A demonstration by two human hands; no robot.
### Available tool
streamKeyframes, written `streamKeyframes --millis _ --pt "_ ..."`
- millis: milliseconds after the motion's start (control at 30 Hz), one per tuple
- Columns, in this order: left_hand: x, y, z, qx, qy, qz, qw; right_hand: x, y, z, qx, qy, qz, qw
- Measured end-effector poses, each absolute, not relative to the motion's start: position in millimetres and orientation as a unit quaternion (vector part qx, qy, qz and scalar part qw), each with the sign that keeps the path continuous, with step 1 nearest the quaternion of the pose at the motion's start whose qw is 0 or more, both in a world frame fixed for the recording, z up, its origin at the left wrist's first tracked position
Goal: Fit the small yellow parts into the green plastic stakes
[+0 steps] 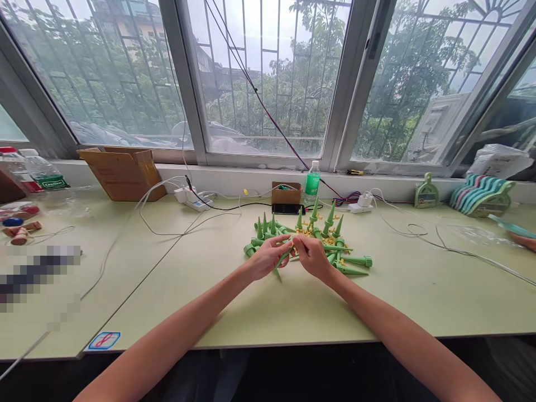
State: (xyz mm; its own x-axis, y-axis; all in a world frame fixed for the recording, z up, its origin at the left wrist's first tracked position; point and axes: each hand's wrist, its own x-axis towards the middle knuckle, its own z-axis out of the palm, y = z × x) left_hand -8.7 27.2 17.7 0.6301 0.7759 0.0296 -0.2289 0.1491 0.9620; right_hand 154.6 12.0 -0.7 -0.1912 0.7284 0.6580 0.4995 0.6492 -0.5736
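My left hand (267, 259) is closed around a green plant watering spike (277, 273), its pointed end slanting down below the fingers. Against the upper end of that spike, my right hand (312, 257) pinches with thumb and fingertips. Whatever small part sits in that pinch is mostly hidden. Just behind and beside both hands is a heap of green watering spikes (355, 261), some standing point up, others lying flat. Small yellow valve pieces (330, 241) are scattered among them, and a few stick out from the standing spikes.
Behind the heap are a small cardboard box (287, 195), a phone (288, 209) and a green-labelled bottle (312, 181). A larger carton (123, 176) stands back left. White cables (146, 223) cross the table (293, 312). Teal and green dustpan-like items (481, 195) are at right.
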Motion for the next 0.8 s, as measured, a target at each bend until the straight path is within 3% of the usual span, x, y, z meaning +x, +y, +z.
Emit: streamKeyframes --millis 800 --pt "-6.5 26.9 19.0 0.540 0.261 0.370 0.710 154.1 10.0 4.3 -0.401 -0.757 0.109 0.504"
